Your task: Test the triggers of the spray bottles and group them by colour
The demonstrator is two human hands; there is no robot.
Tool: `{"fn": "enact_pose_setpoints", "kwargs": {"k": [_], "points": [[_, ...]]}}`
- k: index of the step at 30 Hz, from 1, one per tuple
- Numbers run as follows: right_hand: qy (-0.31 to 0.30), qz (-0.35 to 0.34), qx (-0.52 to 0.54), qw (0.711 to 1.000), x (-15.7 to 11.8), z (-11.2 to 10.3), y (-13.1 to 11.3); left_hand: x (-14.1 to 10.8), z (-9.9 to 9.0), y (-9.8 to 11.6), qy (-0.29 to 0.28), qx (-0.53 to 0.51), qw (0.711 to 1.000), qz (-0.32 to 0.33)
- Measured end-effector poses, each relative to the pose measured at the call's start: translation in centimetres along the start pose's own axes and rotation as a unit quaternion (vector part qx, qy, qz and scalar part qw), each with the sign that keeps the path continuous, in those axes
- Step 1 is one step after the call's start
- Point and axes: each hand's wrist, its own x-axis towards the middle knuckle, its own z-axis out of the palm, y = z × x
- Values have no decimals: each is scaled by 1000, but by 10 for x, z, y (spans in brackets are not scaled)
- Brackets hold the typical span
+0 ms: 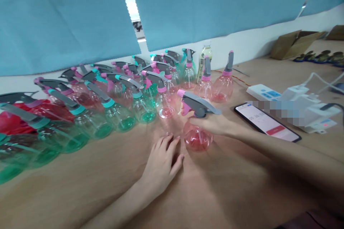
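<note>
My right hand (205, 121) is wrapped round the neck of a pink spray bottle (198, 139) with a grey and pink trigger head, its nozzle toward the left. The bottle is upright at the table surface. Just left of it, my left hand (162, 162) lies with fingers spread on the brown table (113, 189), holding nothing. Rows of spray bottles fill the left and back, among them a green one (120, 116) and a clear pink one (165, 105). Two more pink bottles, one of them at the right (222, 87), stand behind my right hand.
A phone (267, 121) showing a timer lies right of my right arm, beside a white power strip (264, 93) with plugs and cables. A labelled drink bottle (204, 61) stands near the wall. Cardboard boxes (291, 44) are at the back right.
</note>
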Motion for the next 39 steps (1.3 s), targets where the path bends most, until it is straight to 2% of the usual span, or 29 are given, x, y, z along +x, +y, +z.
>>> {"fn": "enact_pose_setpoints", "kwargs": {"k": [8, 19, 27, 33, 39], "points": [[-21, -38, 82, 996, -1, 1, 8, 0, 0, 0, 1, 3, 1000, 1], [5, -26, 33, 999, -2, 5, 14, 1, 0, 0, 12, -2, 1000, 2], [14, -26, 19, 999, -4, 5, 15, 0, -1, 0, -1, 1, 1000, 0], [28, 14, 3, 1000, -4, 7, 10, 0, -1, 0, 4, -2, 1000, 2], [15, -29, 63, 998, -3, 7, 12, 1, -2, 0, 2, -5, 1000, 2]]}}
